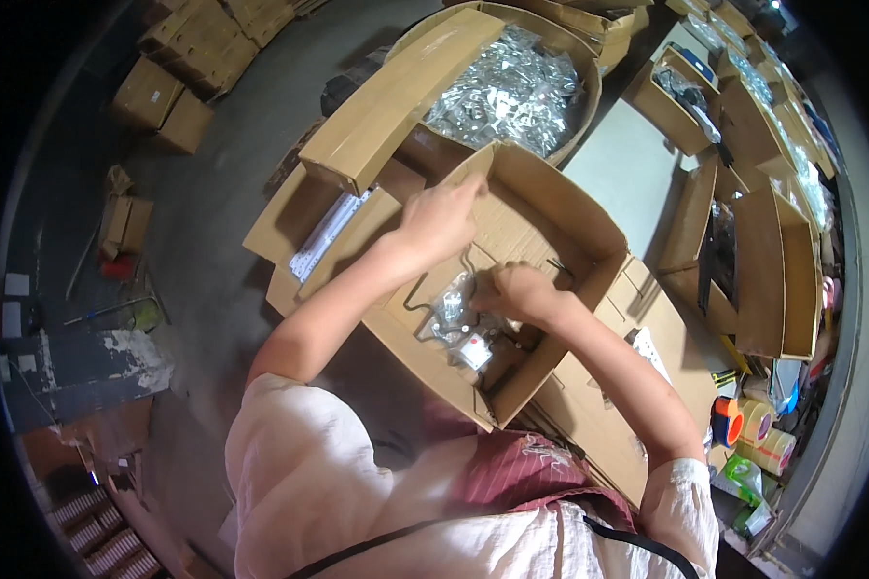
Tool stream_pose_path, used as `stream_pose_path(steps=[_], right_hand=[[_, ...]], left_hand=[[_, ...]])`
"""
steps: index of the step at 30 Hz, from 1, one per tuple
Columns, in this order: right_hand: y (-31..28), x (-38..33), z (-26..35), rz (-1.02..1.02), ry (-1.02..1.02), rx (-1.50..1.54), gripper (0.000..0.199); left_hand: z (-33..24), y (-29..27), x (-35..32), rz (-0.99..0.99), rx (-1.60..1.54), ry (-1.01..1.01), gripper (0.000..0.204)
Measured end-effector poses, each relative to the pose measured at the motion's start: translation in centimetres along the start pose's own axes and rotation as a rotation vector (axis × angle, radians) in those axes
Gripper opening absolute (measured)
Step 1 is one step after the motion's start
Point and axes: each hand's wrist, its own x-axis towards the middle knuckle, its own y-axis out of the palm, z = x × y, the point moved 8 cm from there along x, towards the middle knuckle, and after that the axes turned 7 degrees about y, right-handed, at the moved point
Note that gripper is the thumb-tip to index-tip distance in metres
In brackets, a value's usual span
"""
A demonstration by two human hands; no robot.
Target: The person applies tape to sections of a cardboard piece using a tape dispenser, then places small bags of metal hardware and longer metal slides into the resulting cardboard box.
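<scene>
An open cardboard box (555,198) sits tilted in front of me. My left hand (442,220) lies at its far left wall, with the fingers curled over the edge. Inside the box, my right hand (523,292) reaches down with bent fingers; its fingertips are partly hidden, so what they hold cannot be made out. Right beside it lies a clear plastic bag (452,307) of small parts. A small white packet (474,352) with a red spot rests nearer to me. Dark bent metal rods (412,307) lie along the left side and around the bag.
Beyond stands a big carton of shiny clear packets (511,101), with a long closed carton (405,92) across it. White strips (326,236) fill an open box at left. Flat cardboard (661,309) lies at right, near tape rolls (760,425) and open boxes (680,101).
</scene>
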Motion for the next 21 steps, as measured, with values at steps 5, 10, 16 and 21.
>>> stream_pose_path(steps=[5, 10, 16, 21], right_hand=[[0.6, -0.6, 0.8, -0.083, -0.159, -0.074, 0.036], [-6.0, -4.3, -0.2, -0.349, -0.298, 0.518, 0.009], [-6.3, -4.4, -0.2, -0.045, -0.252, 1.354, 0.018], [-0.1, -0.5, -2.5, -0.04, 0.014, -0.03, 0.034]], left_hand=[[0.1, 2.6, -2.3, 0.322, -0.009, -0.006, 0.027], [-0.6, 0.4, -3.8, 0.332, -0.313, -0.075, 0.036], [0.0, -0.4, -5.3, 0.135, -0.788, 0.074, 0.036], [2.2, 1.3, -7.1, 0.142, -1.451, -0.466, 0.035]])
